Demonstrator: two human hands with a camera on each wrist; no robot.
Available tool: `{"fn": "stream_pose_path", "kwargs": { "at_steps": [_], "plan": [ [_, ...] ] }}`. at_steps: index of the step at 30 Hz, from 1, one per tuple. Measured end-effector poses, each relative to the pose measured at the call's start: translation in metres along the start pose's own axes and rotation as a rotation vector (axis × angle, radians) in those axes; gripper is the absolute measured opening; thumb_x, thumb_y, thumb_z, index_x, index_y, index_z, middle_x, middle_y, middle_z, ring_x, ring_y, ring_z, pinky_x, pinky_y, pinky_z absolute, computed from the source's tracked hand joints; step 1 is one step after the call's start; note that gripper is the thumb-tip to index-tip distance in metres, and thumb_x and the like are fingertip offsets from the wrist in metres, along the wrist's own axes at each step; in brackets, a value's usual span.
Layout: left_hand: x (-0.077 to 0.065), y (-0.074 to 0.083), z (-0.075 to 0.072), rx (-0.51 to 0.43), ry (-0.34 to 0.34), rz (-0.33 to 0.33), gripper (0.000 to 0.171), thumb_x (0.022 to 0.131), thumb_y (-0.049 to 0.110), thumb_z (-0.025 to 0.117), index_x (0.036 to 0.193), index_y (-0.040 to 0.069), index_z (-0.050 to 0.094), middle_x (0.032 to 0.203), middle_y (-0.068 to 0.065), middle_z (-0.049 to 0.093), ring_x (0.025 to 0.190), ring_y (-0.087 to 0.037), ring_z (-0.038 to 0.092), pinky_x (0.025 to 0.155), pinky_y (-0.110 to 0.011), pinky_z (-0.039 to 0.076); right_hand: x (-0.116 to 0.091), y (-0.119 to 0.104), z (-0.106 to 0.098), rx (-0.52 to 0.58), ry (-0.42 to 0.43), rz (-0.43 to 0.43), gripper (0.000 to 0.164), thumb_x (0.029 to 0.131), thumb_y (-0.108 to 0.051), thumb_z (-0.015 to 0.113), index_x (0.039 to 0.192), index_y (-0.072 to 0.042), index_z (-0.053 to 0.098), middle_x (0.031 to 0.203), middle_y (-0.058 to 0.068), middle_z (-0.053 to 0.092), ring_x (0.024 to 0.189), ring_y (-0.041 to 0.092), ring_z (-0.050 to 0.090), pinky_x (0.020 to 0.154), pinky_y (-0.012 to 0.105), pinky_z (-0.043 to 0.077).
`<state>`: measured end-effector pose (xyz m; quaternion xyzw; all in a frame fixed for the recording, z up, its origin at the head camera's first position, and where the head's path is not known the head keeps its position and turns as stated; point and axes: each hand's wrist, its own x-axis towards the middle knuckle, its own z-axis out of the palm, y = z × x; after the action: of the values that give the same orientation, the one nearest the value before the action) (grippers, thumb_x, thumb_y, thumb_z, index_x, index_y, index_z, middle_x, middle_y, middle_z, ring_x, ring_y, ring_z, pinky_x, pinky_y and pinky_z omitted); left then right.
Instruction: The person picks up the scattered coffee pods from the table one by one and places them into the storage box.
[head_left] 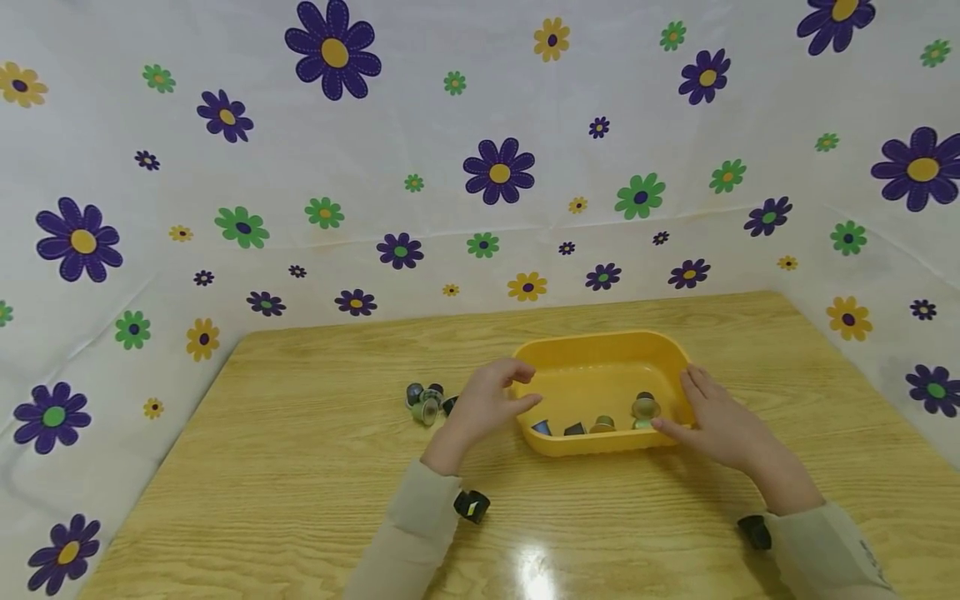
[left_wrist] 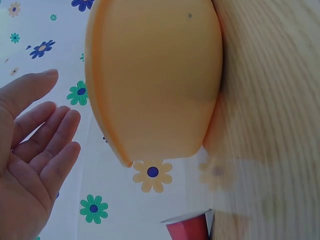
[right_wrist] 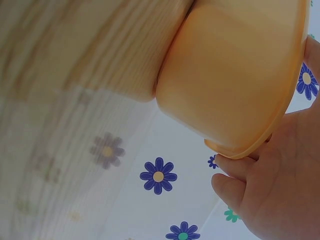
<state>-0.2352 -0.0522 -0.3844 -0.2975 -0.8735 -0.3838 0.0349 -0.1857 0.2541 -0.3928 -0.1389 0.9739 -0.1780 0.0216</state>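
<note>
In the head view a yellow plastic tray (head_left: pixel 585 444) stands on the wooden table, with several coffee capsules (head_left: pixel 603 424) along its near side. My left hand (head_left: pixel 491 398) is at the tray's left end, thumb and fingers spread apart. The left wrist view shows this hand beside the rim with a gap between them, holding nothing. At the right end my right hand (head_left: pixel 723 425) rests on the rim, fingers extended and thumb over the near corner. Seen from the right wrist, its fingers (right_wrist: pixel 235 167) touch the tray's rim (right_wrist: pixel 280 127).
A small cluster of coffee capsules (head_left: pixel 426 404) lies on the table (head_left: pixel 300 467) left of the tray, partly hidden by my left hand. A red capsule (left_wrist: pixel 189 227) shows in the left wrist view. A flower-patterned sheet (head_left: pixel 420 158) hangs behind the table and along its sides.
</note>
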Motion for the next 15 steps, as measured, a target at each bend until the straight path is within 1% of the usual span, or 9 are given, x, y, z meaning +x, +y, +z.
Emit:
{"fn": "stream_pose_path", "kwargs": {
  "at_steps": [5,9,15],
  "plan": [
    [-0.004,-0.005,-0.006,0.000,0.019,-0.015,0.029,0.081,0.016,0.066,0.104,0.000,0.059,0.103,-0.013,0.059,0.095,-0.021,0.055,0.086,-0.031,0.044,0.000,-0.002,0.000,0.001,0.010,-0.013,0.091,0.084,-0.053,0.048,0.131,0.019,0.019,0.137,0.035,0.012,0.124,0.047,0.014,0.097,0.056,0.018],
    [-0.008,-0.008,-0.010,0.011,0.034,-0.024,0.030,0.080,0.016,0.066,0.104,-0.001,0.059,0.101,-0.012,0.060,0.094,-0.022,0.056,0.085,-0.031,0.044,0.000,-0.002,0.000,0.007,0.006,-0.007,0.092,0.084,-0.054,0.048,0.131,0.019,0.018,0.137,0.035,0.011,0.124,0.047,0.014,0.097,0.056,0.018],
    [-0.014,-0.011,-0.019,0.057,0.067,-0.007,0.029,0.079,0.016,0.068,0.102,0.000,0.060,0.098,-0.010,0.061,0.092,-0.023,0.057,0.080,-0.034,0.047,0.001,0.000,0.001,0.014,-0.007,0.003,0.093,0.083,-0.055,0.047,0.131,0.018,0.016,0.138,0.034,0.009,0.125,0.046,0.012,0.098,0.057,0.016]
  ]
}}
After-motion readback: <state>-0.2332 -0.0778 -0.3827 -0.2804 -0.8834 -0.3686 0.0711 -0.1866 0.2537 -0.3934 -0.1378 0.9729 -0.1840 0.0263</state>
